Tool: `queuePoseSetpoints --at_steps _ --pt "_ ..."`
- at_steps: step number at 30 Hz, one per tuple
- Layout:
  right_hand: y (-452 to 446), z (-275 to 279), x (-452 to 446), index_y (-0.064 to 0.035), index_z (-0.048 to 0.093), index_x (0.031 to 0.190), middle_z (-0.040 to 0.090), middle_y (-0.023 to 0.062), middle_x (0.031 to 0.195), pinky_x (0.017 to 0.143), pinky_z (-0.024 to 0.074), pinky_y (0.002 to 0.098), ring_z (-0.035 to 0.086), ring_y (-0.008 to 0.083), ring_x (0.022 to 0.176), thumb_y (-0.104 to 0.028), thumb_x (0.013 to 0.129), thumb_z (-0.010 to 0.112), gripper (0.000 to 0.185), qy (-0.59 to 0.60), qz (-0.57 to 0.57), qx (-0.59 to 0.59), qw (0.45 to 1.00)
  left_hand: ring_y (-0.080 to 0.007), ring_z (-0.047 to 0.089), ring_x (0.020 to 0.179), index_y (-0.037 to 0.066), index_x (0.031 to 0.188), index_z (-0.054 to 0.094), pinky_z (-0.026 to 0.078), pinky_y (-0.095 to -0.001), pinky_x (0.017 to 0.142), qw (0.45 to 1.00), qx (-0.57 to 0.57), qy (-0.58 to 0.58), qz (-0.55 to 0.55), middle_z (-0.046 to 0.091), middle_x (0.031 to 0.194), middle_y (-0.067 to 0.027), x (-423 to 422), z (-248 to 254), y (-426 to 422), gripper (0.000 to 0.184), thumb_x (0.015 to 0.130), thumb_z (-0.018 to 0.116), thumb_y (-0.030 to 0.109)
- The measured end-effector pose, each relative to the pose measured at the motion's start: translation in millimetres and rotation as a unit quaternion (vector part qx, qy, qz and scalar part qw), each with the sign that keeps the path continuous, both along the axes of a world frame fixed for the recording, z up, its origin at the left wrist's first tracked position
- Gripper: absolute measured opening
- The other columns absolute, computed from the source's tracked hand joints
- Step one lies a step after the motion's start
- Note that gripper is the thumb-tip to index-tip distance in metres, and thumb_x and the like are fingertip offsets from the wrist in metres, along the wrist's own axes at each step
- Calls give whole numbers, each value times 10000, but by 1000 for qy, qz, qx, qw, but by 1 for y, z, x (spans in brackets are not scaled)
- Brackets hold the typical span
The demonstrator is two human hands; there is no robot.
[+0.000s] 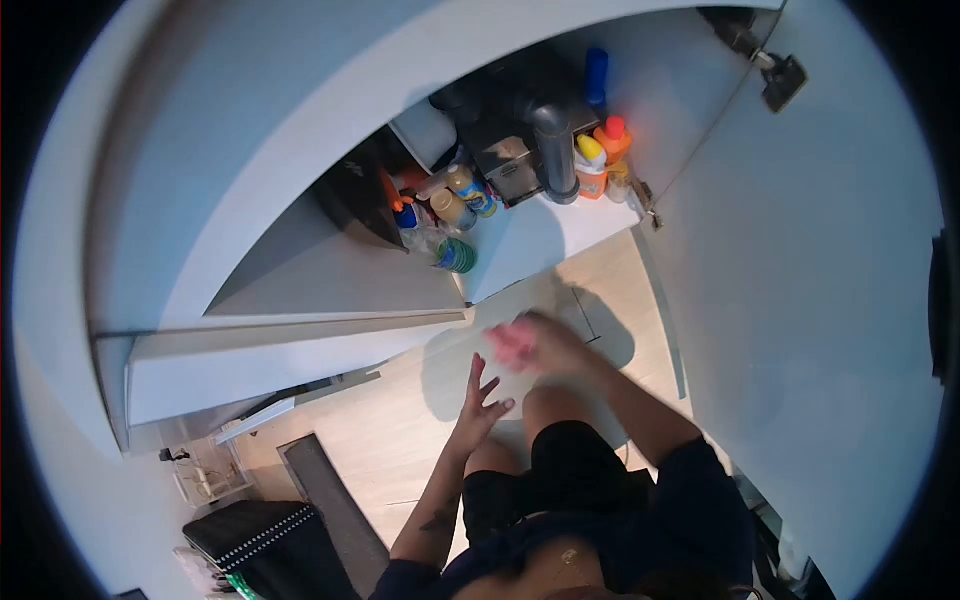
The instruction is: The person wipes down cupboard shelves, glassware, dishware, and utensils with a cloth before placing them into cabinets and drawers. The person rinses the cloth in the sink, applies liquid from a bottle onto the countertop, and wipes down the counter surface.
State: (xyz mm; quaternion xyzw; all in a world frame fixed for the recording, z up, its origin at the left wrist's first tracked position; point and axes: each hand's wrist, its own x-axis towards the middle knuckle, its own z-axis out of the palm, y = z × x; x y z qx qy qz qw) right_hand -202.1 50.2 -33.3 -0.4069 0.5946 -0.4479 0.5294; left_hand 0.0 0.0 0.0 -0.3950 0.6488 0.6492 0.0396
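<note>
In the head view my left hand is raised over my knees with its fingers spread, and nothing is in it. Close beside it, my right hand is closed round a crumpled pink cloth. Motion blurs the cloth and that hand, so the exact grip is unclear. Both hands are in front of an open under-sink cabinet. Inside stand a clear bottle with a green part, a beige-capped bottle, a yellow-and-blue bottle and an orange bottle with a red cap.
A dark drain pipe runs down inside the cabinet, near a blue bottle. The open white door stands on the right; another white panel juts out on the left. A dark mat lies on the floor.
</note>
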Motion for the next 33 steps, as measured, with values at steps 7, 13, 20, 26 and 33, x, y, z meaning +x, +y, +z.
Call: queuePoseSetpoints --at_steps 7,13,20,26,33 --pt "71 132 10 -40 595 1041 565 129 1087 918 404 356 533 285 1041 -70 764 647 283 228 -75 -232 943 -165 497 1072 -10 1220 426 388 -284 936 949 17 268 167 530 1160 -92 -6 60 36 346 905 508 109" --pt "229 338 37 5 535 1043 565 181 1075 831 439 347 557 287 965 34 790 575 258 520 -569 -423 477 -136 493 971 5 1183 501 381 -248 864 937 -188 205 212 551 1113 -71 121 86 64 384 905 505 271" --pt "377 422 54 -15 584 1111 585 147 1133 831 452 301 592 230 972 6 822 530 295 677 -532 -203 467 -201 549 936 10 1135 493 472 -324 791 795 -182 223 533 555 1016 -111 395 -10 191 473 870 518 401" --pt "385 418 64 -25 643 1027 624 155 1055 868 439 331 612 253 939 -17 784 521 272 582 -436 -155 668 -184 548 901 18 1099 512 466 -310 789 785 -183 174 566 551 974 -86 397 63 216 371 867 520 307" --pt "280 458 125 -30 439 1278 461 201 1284 977 365 369 453 324 1195 -189 769 672 582 327 -170 -212 905 -172 540 990 9 1160 491 427 -296 884 972 -59 210 84 566 1077 -93 173 241 134 421 744 429 -6"
